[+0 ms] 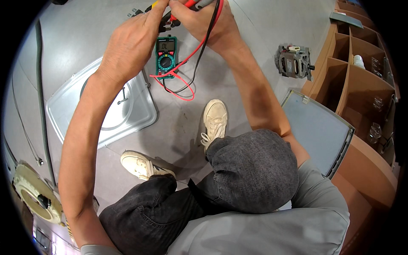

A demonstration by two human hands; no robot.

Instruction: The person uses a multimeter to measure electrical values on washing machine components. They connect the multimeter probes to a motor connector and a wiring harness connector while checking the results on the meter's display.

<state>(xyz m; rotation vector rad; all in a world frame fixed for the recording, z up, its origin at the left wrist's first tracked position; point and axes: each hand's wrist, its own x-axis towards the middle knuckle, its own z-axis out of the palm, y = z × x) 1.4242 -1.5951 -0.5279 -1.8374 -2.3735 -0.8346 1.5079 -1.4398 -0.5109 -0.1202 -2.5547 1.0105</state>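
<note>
At the top, my left hand (131,53) is closed around a small dark part with metal tabs (165,26), partly hidden by my fingers, with a bit of yellow showing. My right hand (208,25) grips test probes (189,5), one red and one grey-black, close against that part. Just below sits a green multimeter (165,57), lying face up on the grey floor. Red and black leads (187,87) loop from it up to my right hand.
A white metal panel (140,112) lies left of my shoes. A motor (295,61) sits at right, near a grey lid (318,131) and brown cabinet compartments (365,97). At far left are a hose (40,89) and a cream round part (29,187).
</note>
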